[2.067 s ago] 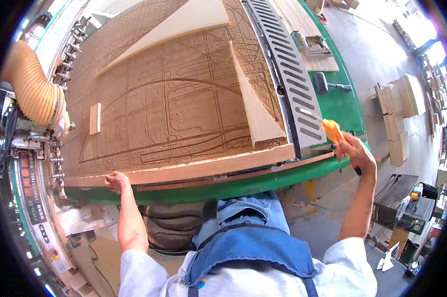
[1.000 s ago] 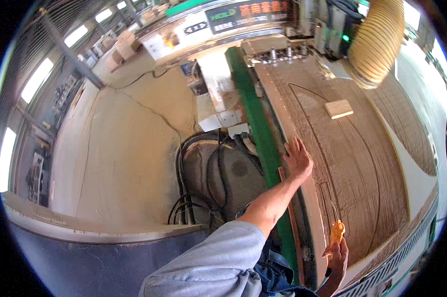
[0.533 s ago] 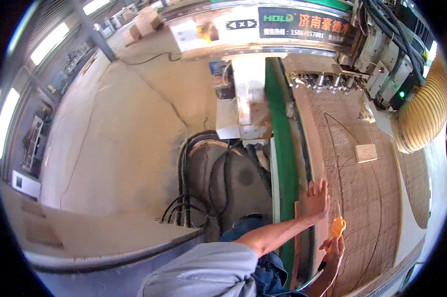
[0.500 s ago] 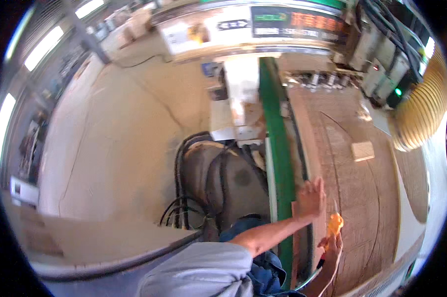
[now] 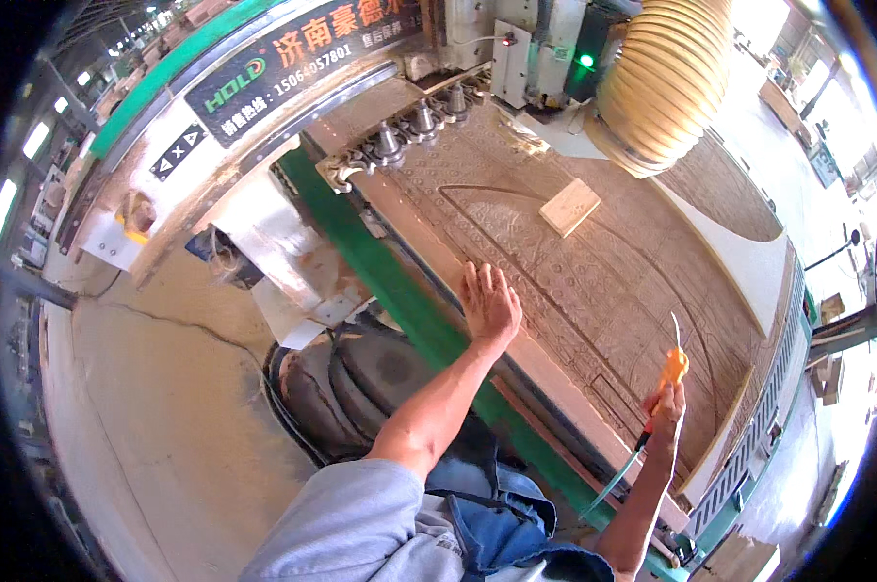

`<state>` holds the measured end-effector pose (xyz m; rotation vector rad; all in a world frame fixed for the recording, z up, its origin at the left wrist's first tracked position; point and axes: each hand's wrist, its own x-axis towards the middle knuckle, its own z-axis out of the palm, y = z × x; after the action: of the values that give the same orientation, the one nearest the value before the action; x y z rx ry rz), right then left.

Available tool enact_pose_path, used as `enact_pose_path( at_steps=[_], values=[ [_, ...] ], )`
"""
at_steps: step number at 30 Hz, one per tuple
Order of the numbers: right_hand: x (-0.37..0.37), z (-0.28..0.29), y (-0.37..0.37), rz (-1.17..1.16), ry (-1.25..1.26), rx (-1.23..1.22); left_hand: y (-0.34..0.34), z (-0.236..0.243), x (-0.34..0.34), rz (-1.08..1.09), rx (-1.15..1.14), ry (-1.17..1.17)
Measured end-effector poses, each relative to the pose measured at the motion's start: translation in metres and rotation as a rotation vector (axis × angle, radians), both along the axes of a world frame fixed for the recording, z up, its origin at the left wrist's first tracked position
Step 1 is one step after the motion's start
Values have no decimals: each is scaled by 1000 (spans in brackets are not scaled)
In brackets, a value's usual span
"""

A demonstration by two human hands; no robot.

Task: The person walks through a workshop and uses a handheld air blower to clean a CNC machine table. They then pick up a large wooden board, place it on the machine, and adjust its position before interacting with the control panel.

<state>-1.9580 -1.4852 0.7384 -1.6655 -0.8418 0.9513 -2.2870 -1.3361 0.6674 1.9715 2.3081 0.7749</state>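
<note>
My left hand (image 5: 490,306) lies palm down on the near edge of the brown machine bed (image 5: 594,281), fingers stretched out and holding nothing. In my right hand (image 5: 665,409) is an orange air blow gun (image 5: 674,366), its thin nozzle pointing away from me over the bed. A pale green air hose (image 5: 613,480) runs from the gun's handle back toward my body. Curved and straight grooves are cut across the bed's dusty surface. Farther off on it lies a small pale wood block (image 5: 569,207), apart from both hands.
A gantry (image 5: 264,78) crosses the far side. Several metal tool holders (image 5: 422,118) line the bed's far end, beside a ribbed yellow duct (image 5: 664,82). A white panel with a curved edge (image 5: 749,276) lies at the right. Black cables (image 5: 288,412) are on the left.
The view has swung to the right, so the bed sits more centrally. My right hand and the blow gun are now farther from my left hand, which stays at the bed's edge.
</note>
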Motion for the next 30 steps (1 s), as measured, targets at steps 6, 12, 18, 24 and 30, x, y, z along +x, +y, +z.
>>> enact_pose_path(
  at_steps=[6,12,18,24,30],
  values=[
    [-118,43,78,498,47,-105,1,-2,-5,10,27,17],
    [-195,51,118,796,14,-56,0,-5,-8,12,25,48],
    [-247,29,147,628,125,132,-2,-10,-6,-17,35,65],
    [-273,43,148,545,-131,321,0,-18,-9,-21,-29,84],
    [-283,58,151,611,-290,343,4,-24,-10,-50,-59,6]
  ],
)
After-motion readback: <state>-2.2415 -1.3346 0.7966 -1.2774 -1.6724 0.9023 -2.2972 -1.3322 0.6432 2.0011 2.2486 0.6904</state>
